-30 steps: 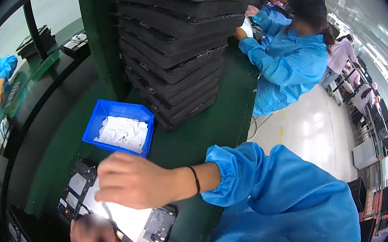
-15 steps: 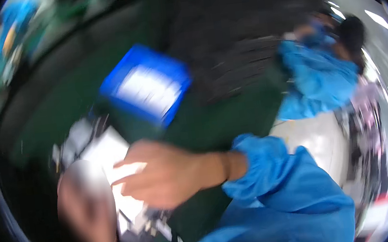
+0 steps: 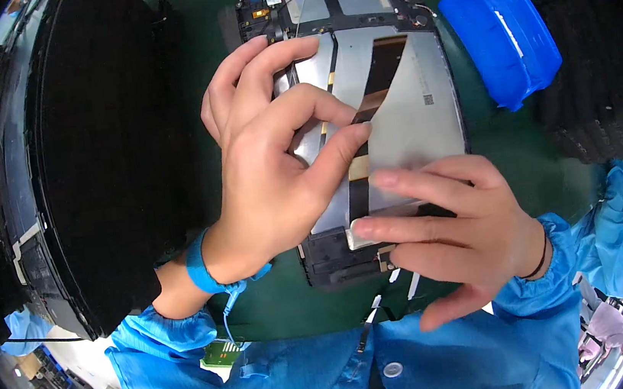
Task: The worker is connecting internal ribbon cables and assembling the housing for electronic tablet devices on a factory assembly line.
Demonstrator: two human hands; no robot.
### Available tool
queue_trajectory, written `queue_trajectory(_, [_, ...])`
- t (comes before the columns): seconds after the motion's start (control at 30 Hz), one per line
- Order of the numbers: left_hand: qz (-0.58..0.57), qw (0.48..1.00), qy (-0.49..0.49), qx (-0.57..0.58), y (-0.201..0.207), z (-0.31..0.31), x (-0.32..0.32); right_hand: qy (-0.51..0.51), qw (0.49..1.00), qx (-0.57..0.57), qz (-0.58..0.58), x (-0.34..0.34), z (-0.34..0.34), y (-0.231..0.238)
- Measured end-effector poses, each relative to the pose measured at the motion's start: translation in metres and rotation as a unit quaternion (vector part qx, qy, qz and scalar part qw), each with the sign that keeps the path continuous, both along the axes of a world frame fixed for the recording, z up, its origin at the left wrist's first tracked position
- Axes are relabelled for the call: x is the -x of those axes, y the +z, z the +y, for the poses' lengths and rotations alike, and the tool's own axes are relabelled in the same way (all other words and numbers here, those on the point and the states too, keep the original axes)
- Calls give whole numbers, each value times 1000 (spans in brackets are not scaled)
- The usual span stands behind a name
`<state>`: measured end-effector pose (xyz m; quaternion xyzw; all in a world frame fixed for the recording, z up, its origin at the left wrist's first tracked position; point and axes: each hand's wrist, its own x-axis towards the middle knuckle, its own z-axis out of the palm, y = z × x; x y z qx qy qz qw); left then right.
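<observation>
An opened tablet chassis [image 3: 422, 82] with silver metal plates lies flat on the green mat in front of me. A long brown and black flat ribbon cable [image 3: 379, 83] runs down its middle. My left hand [image 3: 277, 160] pinches that ribbon between thumb and forefinger near the centre of the device. My right hand [image 3: 446, 233] rests over the lower part of the chassis, its fingertips pressing a small silver end piece [image 3: 366, 233] at the ribbon's lower end. A blue wrist strap [image 3: 201, 268] circles my left wrist.
A blue plastic bin [image 3: 501, 34] sits at the upper right of the green mat [image 3: 544, 145]. A tall stack of black trays [image 3: 98, 142] fills the left side. Dark trays stand at the far right [image 3: 591, 86]. My blue sleeves fill the lower edge.
My head has swung down from the far workbench and a co-worker to the device right below me. Both hands have come together on the ribbon cable.
</observation>
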<state>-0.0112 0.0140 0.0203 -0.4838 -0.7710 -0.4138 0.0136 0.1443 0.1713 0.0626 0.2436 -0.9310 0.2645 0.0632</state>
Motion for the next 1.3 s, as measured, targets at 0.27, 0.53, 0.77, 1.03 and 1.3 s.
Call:
queue_trajectory(0.27, [23,999,0,39,6,5,3,-94,994,-46,-32,8,5,-2])
queue_trajectory(0.53, [18,1000,7,-5,4,-2,8,-96,995,-8,-37,14,20,4])
queue_trajectory(0.77, [129,982,-109,-82,16,-11,2,-32,994,87,59,-9,-6,2])
queue_trajectory(1.03, [233,931,-252,-123,32,-16,-21,-156,965,182,105,-10,-4,-16])
queue_trajectory(1.3, [381,890,-203,-146,31,-17,-28,-177,959,208,75,-12,-2,-14])
